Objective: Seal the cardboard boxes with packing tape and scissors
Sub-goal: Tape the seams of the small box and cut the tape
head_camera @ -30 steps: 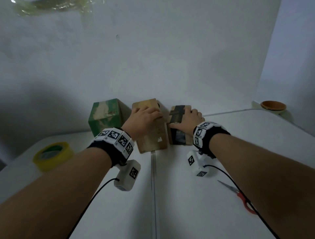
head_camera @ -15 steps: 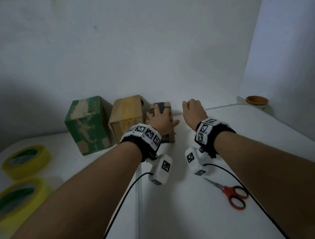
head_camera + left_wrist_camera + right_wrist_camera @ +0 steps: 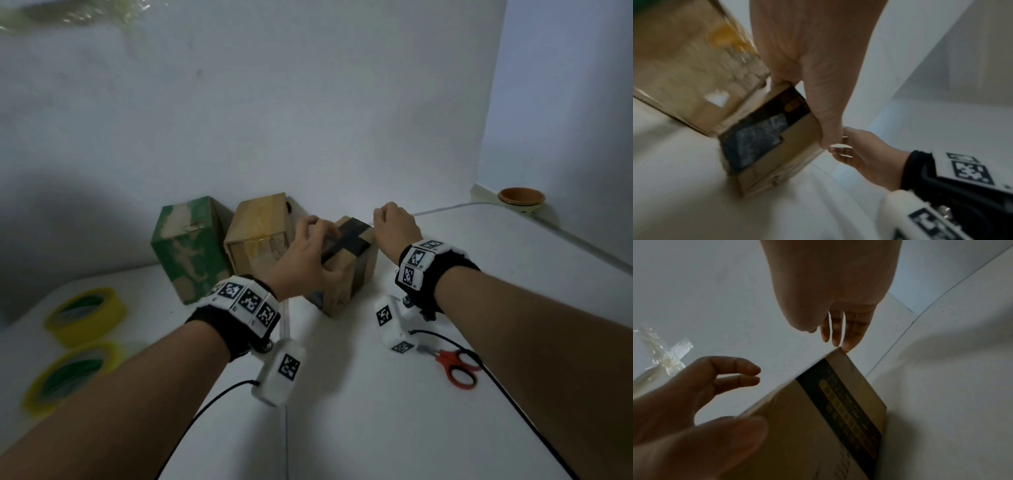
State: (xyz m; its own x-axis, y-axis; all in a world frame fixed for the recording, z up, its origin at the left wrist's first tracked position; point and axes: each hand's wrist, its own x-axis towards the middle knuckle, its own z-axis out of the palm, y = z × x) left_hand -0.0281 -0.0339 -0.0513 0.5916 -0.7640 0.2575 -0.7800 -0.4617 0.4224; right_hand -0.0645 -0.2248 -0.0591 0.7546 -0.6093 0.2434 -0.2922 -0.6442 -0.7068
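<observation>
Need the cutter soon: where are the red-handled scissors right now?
Head view: the red-handled scissors lie on the white table, on the person's right, just under the right forearm, beside the right wrist camera.

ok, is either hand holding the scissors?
No: the scissors lie on the table, while the left hand grips the black-taped box.

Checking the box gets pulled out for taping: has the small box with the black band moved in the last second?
Yes. The small box has come away from the wall, nearer than the plain brown box, and turned corner-forward.

I see an orange bowl point(image 3: 521, 196) on the white table's point(image 3: 376, 428) far corner, well right of my grip.
</observation>
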